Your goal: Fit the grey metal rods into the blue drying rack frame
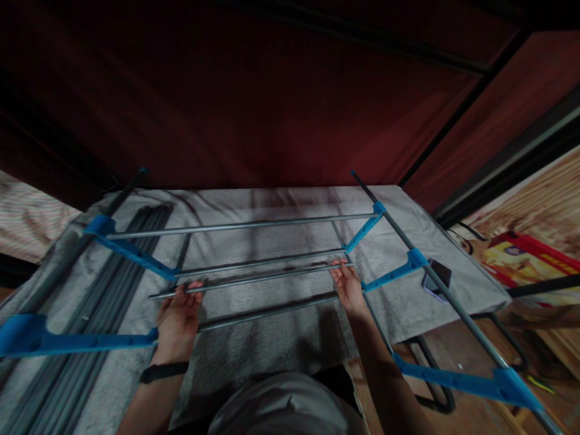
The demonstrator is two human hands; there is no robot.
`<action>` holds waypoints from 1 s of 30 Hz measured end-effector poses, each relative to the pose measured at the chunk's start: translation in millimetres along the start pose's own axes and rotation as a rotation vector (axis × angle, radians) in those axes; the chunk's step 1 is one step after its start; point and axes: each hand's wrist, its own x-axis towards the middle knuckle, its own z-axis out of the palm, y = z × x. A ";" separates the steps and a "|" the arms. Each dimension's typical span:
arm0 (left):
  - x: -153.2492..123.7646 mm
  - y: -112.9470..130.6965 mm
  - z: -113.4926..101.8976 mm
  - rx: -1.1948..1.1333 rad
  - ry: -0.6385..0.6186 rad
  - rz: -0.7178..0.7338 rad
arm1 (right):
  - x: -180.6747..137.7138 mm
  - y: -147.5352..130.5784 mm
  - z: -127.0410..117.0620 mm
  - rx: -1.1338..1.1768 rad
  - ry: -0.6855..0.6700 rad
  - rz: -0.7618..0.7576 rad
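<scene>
A loose grey metal tube (263, 278) lies across both of my hands, above the table and inside a partly built rack frame. My left hand (179, 311) has its fingers curled round the tube near its left end. Close to the right end, my right hand (348, 284) pinches the same tube. Around them stands the rack: grey uprights joined by blue plastic brackets (136, 255) on the left and more blue brackets (393, 272) on the right. Thin crossbars (254, 225) span between the two sides. Another crossbar (272, 310) runs just below the held tube.
Several spare grey tubes (97, 314) lie bundled on the left of the cloth-covered table (272, 208). A phone (437, 279) rests at the right, behind an upright. Beyond the table's right edge is a red and yellow box (530, 260). A dark red panel (272, 109) closes off the back.
</scene>
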 end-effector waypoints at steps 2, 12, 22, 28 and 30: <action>-3.7 0.9 1.8 0.009 -0.016 -0.007 | 0.0 -0.6 0.5 -0.009 -0.009 0.005; -9.0 2.5 6.3 0.034 -0.098 -0.092 | 1.8 1.1 -4.6 -0.057 -0.036 0.043; -14.8 -8.3 6.9 -0.010 -0.008 0.054 | 0.4 -1.7 -11.0 -0.090 0.048 -0.002; -28.8 -16.1 9.5 0.078 -0.178 0.094 | 0.5 -2.4 -11.8 -0.174 0.053 0.031; -32.2 -16.2 9.6 0.093 -0.220 0.084 | 0.3 -3.4 -11.7 -0.185 0.052 0.025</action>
